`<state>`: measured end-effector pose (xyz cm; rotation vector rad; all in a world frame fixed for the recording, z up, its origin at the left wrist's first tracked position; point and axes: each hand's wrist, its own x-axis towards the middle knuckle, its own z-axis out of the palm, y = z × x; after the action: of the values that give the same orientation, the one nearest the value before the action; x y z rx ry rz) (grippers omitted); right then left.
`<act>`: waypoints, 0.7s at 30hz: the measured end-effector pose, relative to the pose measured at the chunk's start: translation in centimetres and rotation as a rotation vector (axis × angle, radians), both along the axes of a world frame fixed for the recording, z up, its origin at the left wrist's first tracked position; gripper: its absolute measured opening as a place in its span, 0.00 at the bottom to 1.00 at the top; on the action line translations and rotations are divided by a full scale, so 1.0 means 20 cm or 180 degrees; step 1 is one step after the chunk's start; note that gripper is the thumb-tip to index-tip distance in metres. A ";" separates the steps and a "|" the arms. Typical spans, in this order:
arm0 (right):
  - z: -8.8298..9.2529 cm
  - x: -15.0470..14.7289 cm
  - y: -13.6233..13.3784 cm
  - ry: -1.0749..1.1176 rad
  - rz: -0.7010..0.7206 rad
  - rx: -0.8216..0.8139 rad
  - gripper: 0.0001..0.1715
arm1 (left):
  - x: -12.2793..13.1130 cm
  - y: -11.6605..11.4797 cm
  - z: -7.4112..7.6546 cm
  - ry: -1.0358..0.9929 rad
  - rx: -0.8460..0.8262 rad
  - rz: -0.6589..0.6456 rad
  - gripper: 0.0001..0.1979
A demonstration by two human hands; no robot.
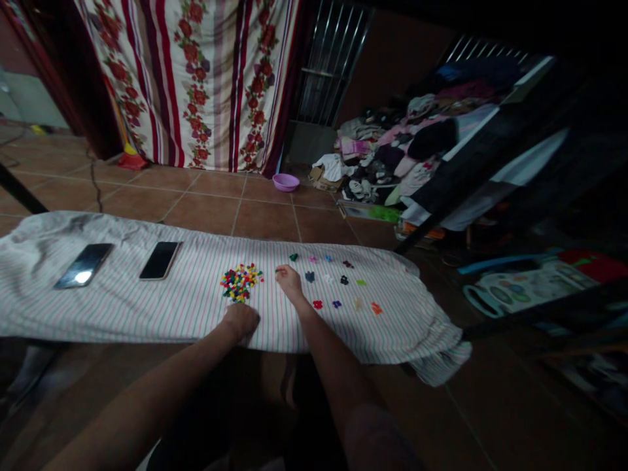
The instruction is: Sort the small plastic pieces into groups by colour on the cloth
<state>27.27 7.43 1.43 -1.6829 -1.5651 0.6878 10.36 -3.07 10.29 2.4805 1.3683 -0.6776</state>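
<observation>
A pile of small colourful pieces (240, 281), in red, yellow, green, white and blue, lies on a striped cloth. At the pile's near edge my left hand (241, 320) rests on the cloth, closed, with its fingers curled out of sight. My right hand (289, 282) is just right of the pile, fingers pinched at what looks like a small dark green piece (277, 270). Small single-colour groups lie in rows to its right: green (293, 257), grey (309, 277), black (344, 280), red (318, 305), purple (336, 304) and orange (376, 308) among them.
Two phones (159, 260) lie on the striped cloth (206, 314) left of the pile. Past the far edge are a tiled floor, a purple basin (285, 182) and a floral curtain (196, 85). A heap of clothes (387, 144) fills the back right. Dark poles stand at both sides.
</observation>
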 end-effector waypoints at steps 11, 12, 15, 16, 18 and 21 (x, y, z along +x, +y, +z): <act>0.12 0.28 0.27 -0.0947 -0.0700 0.0251 0.16 | -0.03 0.00 -0.03 -0.0112 0.0044 -0.0186 0.14; 0.12 0.30 0.28 -0.1023 -0.0717 0.0235 0.16 | -0.03 0.00 -0.03 -0.0115 0.0052 -0.0187 0.14; 0.12 0.34 0.32 -0.1212 -0.0750 0.0149 0.17 | -0.03 0.01 -0.05 -0.0112 0.0063 -0.0187 0.15; 0.12 0.35 0.33 -0.1266 -0.0755 0.0115 0.17 | -0.03 0.01 -0.05 -0.0112 0.0057 -0.0190 0.15; 0.10 0.36 0.35 -0.1388 -0.0785 0.0033 0.18 | -0.03 0.01 -0.06 -0.0116 0.0048 -0.0199 0.14; 0.08 0.37 0.37 -0.1566 -0.0794 -0.0148 0.18 | -0.03 0.02 -0.08 -0.0129 0.0063 -0.0216 0.14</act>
<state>34.63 14.90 2.96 -2.1494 -1.6223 0.1866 9.73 -2.65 8.66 2.5519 1.2880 -0.6269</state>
